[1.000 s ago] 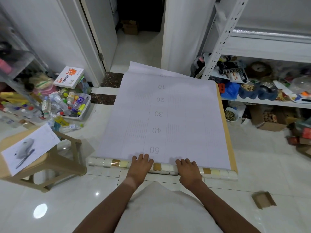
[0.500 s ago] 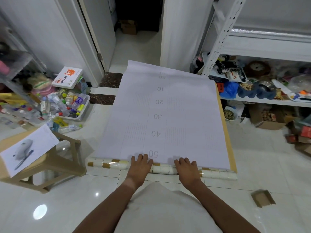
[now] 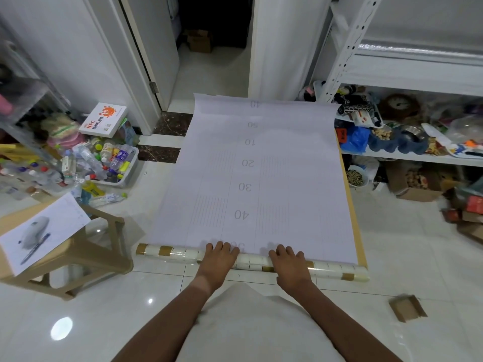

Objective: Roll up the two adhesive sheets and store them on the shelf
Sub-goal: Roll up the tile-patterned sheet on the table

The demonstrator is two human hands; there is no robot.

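**Rolling the sheets: both hands on the roll, flat length ahead**

Obs: A rolled-up tube with a cream and gold tile pattern lies on the glossy white tiled floor, directly under both hands. Its long axis runs left–right, crosswise to the forearms. The left hand and right hand rest palm-down on top of the tube near its middle, fingers nearly straight and lying over the edge onto the flat part; neither hand grips anything.

Obs: The unrolled part, a pale lilac backing sheet with printed numbers and ruled lines, stretches straight away from the fingertips toward the doorway. A tan strip of a second sheet shows along its right edge, beyond the right hand.

Obs: The white metal shelf stands ahead and to the right, nearer the right hand.

Judgement: rolling is at an early stage; most of the length is still flat. The next push should go forward, square to the tube's axis, with even pressure from both hands, otherwise the ends may telescope.
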